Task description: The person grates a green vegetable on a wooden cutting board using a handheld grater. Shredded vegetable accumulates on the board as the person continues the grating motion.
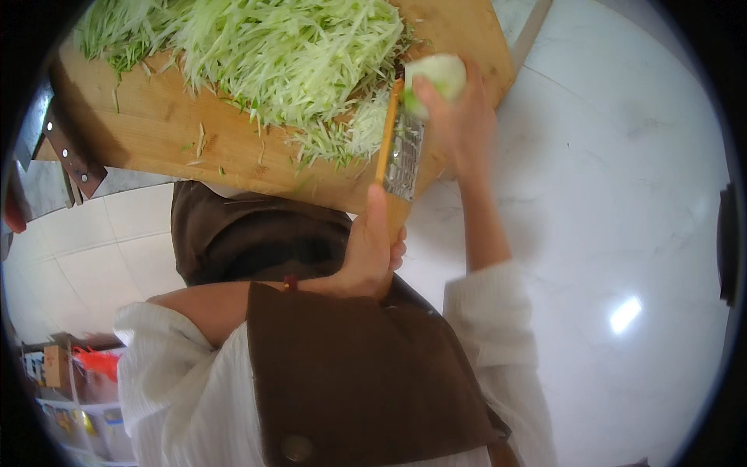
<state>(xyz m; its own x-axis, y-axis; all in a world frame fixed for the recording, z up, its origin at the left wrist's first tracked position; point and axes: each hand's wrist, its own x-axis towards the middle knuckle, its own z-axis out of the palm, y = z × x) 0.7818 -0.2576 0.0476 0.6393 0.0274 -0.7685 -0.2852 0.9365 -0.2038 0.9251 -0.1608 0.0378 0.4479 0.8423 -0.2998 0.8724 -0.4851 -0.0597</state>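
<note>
My left hand (369, 251) is closed around the wooden handle of a grater (406, 157), whose metal face is tilted to the right. The grater's far end rests by the near right part of a wooden cutting board (157, 128). In my right hand (464, 122) is a pale green piece of vegetable (439, 76), held against or just above the upper part of the metal face; motion blur hides which. A large heap of pale green shreds (292, 52) covers much of the board, and finer shreds (370, 125) lie just left of the grater.
At the left, a knife with a riveted dark handle (73, 149) lies past the board's edge. Part of another person's hand (14, 213) shows at the far left rim. Shelves (76, 403) with boxes and a red bag (99, 362) stand lower left. Pale floor (613, 204) spreads right.
</note>
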